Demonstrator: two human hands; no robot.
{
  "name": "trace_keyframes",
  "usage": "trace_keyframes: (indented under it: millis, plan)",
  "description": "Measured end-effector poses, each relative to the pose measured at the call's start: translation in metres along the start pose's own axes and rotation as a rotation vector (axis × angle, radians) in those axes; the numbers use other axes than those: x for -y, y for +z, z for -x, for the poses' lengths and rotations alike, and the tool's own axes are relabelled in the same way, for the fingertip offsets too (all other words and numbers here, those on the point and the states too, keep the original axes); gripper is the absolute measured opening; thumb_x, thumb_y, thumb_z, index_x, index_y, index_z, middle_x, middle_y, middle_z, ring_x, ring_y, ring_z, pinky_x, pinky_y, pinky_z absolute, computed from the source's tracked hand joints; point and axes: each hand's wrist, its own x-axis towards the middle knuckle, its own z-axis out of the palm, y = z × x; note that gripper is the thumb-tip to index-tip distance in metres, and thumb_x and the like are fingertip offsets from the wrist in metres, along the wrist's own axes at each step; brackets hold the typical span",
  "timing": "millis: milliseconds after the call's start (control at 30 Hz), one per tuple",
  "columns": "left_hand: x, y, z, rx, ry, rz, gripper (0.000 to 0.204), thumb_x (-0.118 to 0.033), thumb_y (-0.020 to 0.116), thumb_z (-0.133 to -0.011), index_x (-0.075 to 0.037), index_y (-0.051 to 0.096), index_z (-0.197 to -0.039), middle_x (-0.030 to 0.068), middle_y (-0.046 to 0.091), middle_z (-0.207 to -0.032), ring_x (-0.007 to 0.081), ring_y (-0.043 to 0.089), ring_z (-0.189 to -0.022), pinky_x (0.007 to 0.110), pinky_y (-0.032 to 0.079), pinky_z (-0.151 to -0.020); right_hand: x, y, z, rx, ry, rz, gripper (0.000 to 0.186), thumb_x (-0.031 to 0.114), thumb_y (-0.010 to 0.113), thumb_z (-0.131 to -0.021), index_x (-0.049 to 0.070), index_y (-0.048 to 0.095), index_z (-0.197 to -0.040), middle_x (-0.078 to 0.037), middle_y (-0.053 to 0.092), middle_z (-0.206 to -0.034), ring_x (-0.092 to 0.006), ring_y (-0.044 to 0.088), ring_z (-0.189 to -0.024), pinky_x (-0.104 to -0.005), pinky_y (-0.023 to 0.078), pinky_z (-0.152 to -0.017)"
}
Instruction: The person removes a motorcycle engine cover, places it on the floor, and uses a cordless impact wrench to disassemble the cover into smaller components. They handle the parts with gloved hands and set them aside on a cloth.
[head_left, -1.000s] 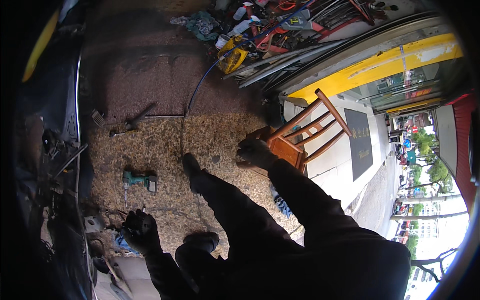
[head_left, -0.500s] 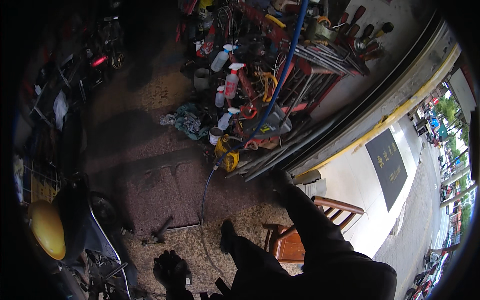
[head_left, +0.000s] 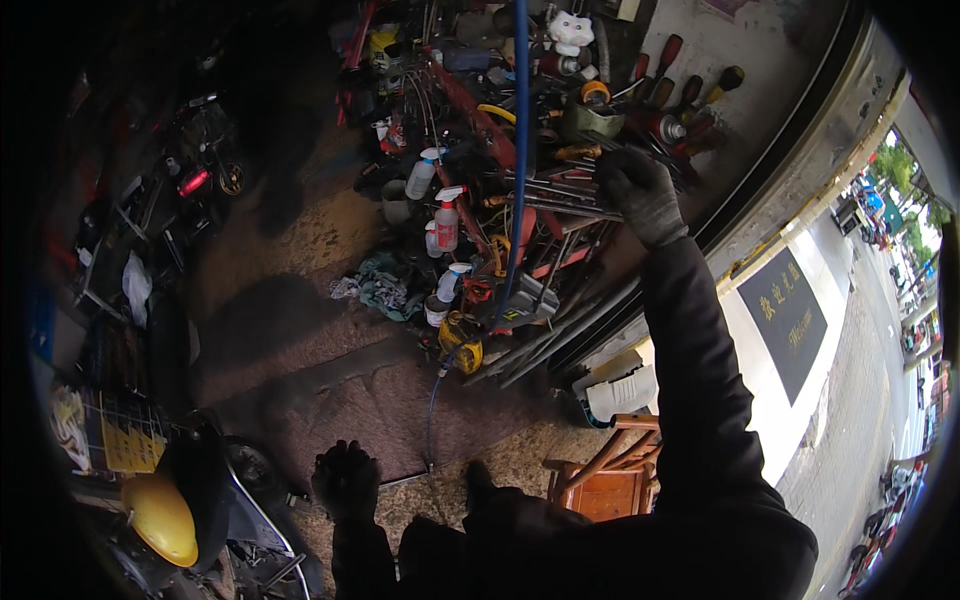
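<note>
My right hand (head_left: 645, 200), in a grey work glove with dark fingers, reaches over a heap of tools at the upper right. Its fingers bend down beside a row of long metal tools (head_left: 565, 195); whether they grip one is hidden. My left hand (head_left: 346, 483), in a dark glove, hangs low over the floor with its fingers curled. Anything inside it is lost in shadow. Near my right hand stand several screwdrivers (head_left: 668, 55), a red can (head_left: 668, 128) and a greenish tub (head_left: 590, 122) with an orange roll (head_left: 595, 93).
A blue hose (head_left: 520, 110) hangs before the tool rack. Spray bottles (head_left: 446, 225), rags (head_left: 385, 287) and a yellow jug (head_left: 462, 340) stand or lie below it. A wooden chair (head_left: 605, 490) is close to me. A scooter with a yellow part (head_left: 160, 520) is at the lower left.
My right arm has come up and forward, bringing its hand to the tools. My left hand has risen in the picture, and the view has shifted with my head.
</note>
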Motion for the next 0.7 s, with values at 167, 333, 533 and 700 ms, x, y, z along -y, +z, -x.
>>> trace_keyframes:
  millis: [167, 333, 533, 700]
  plan:
    - [-0.009, 0.019, -0.006, -0.043, 0.054, -0.065, 0.026, -0.039, 0.071, -0.079, -0.018, 0.057, -0.086, -0.0023, 0.047, -0.081, 0.0137, 0.048, -0.078, 0.035, 0.042, -0.078, -0.007, -0.009, 0.055, 0.188, 0.214, -0.271, 0.034, 0.028, 0.063, -0.093, -0.004, 0.064, -0.103, -0.008, 0.068, -0.082, -0.0136, 0.063, -0.065, -0.027, 0.051, -0.055]
    - [-0.024, 0.002, -0.003, -0.009, 0.044, -0.054, 0.029, -0.04, 0.071, -0.08, -0.017, 0.052, -0.08, -0.0024, 0.048, -0.081, 0.0163, 0.051, -0.085, 0.037, 0.044, -0.086, -0.094, 0.015, 0.158, 0.399, 0.767, -0.453, 0.029, 0.026, 0.071, -0.086, 0.003, 0.066, -0.103, -0.011, 0.069, -0.087, -0.0174, 0.067, -0.081, -0.0289, 0.056, -0.066]
    - [-0.017, -0.034, 0.021, -0.385, 0.073, -0.066, 0.024, -0.036, 0.065, -0.087, -0.017, 0.067, -0.102, -0.0003, 0.067, -0.104, 0.0271, 0.057, -0.113, 0.044, 0.046, -0.089, -0.262, 0.027, 0.252, 0.333, 0.993, -0.042, 0.015, 0.018, 0.059, -0.091, 0.007, 0.066, -0.086, -0.007, 0.063, -0.074, -0.0195, 0.065, -0.072, -0.0326, 0.054, -0.06]
    - [-0.011, -0.044, 0.012, -0.295, -0.01, -0.048, 0.027, -0.034, 0.065, -0.087, -0.018, 0.068, -0.109, 0.0001, 0.068, -0.113, 0.0301, 0.057, -0.116, 0.05, 0.046, -0.091, -0.342, 0.083, 0.263, 0.443, 0.968, 0.708, 0.033, 0.035, 0.064, -0.078, 0.012, 0.07, -0.1, -0.016, 0.07, -0.097, -0.0352, 0.067, -0.095, -0.0447, 0.053, -0.08]
